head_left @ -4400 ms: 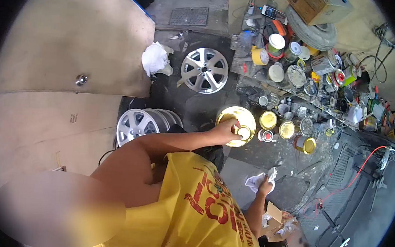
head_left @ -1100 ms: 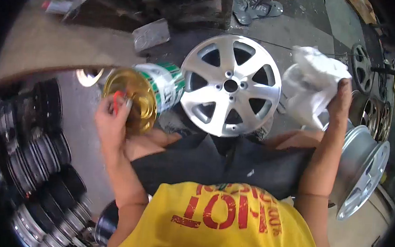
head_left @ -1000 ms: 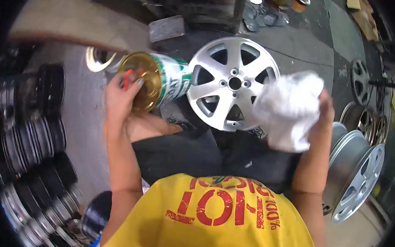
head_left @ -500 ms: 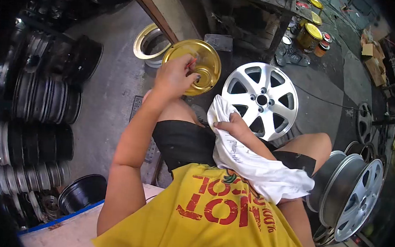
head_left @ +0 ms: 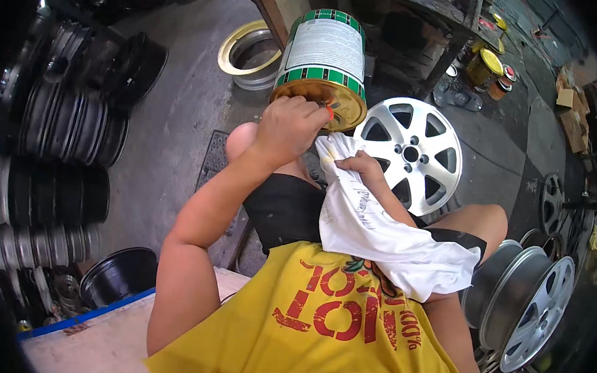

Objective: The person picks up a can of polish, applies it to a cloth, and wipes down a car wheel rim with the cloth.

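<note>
Paint tin (head_left: pixel 324 48) is tipped just up-left of the alloy wheel (head_left: pixel 416 183), long axis running gold-end-first toward the person, so the left hand (head_left: pixel 292 128)'s nearer, clutching that end, while the right hand (head_left: pixel 361 164) just grips white cloth (head_left: pixel 377 242) beside the wheel.

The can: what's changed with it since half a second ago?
The can has tipped: its gold end, which faced the camera, now tilts down toward the person, so its labelled side shows. Nothing was let go: the left hand stays at that end, the right hand still grips the white cloth. The silver wheel lies as before.
</note>
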